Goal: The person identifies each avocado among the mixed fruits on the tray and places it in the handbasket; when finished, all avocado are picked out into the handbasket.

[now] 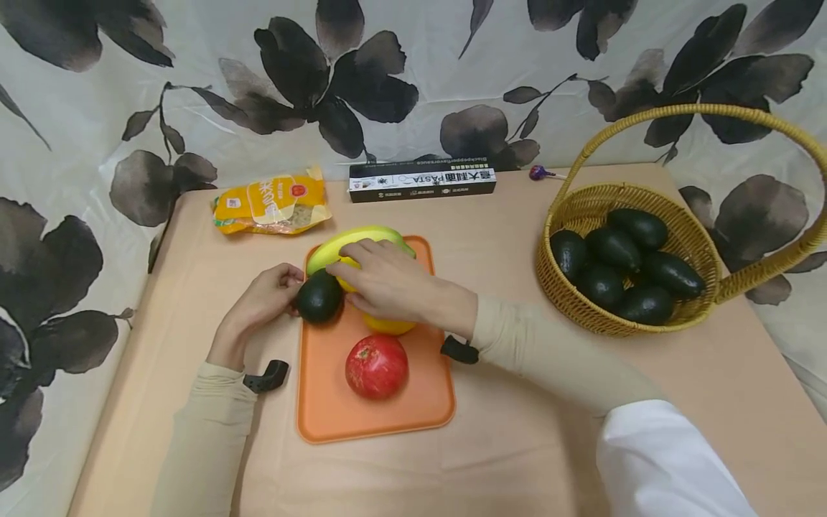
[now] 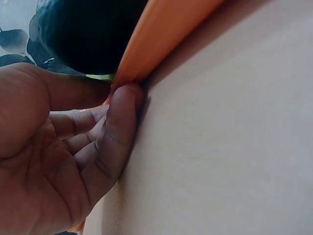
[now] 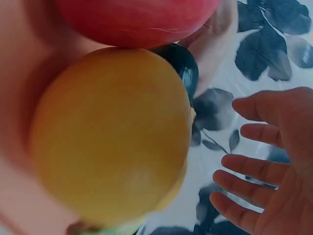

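Observation:
My left hand (image 1: 266, 296) is at the left edge of an orange tray (image 1: 375, 424), and in the left wrist view its thumb and a finger pinch the tray's rim (image 2: 151, 36). Close by, on the tray, sits a dark green avocado (image 1: 319, 296). My right hand (image 1: 394, 281) is over the fruit, its fingers (image 3: 249, 188) spread and holding nothing in the right wrist view. Below it lie a round orange-yellow fruit (image 3: 110, 137) and a yellow fruit (image 1: 349, 273), partly hidden. A greenish-yellow banana (image 1: 352, 243) lies at the tray's far end, a red pomegranate (image 1: 377, 367) nearer.
A wicker basket (image 1: 549, 287) with a tall handle stands at the right, with several avocados (image 1: 614, 248) inside. Along the table's back are a yellow bag of grains (image 1: 271, 205), a black pasta box (image 1: 422, 179) and a wrapped lollipop (image 1: 538, 172). Flower-patterned cloth (image 1: 310, 86) hangs behind.

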`<act>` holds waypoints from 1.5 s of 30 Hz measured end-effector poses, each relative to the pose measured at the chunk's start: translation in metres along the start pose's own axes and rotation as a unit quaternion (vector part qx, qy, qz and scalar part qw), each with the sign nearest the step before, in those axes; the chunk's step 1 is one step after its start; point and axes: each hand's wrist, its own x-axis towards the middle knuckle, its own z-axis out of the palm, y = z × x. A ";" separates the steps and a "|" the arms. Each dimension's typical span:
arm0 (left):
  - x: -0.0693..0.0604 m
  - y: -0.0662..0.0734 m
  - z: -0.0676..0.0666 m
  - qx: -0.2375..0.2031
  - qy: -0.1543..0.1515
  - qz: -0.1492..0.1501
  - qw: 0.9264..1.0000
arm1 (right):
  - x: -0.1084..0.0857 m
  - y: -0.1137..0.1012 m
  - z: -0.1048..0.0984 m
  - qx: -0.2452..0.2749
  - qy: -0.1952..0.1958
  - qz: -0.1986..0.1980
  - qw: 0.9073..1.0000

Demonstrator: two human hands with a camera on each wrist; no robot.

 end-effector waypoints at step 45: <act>-0.001 0.000 0.000 -0.040 -0.013 -0.014 0.999 | -0.146 0.055 -0.049 0.212 0.224 0.212 0.927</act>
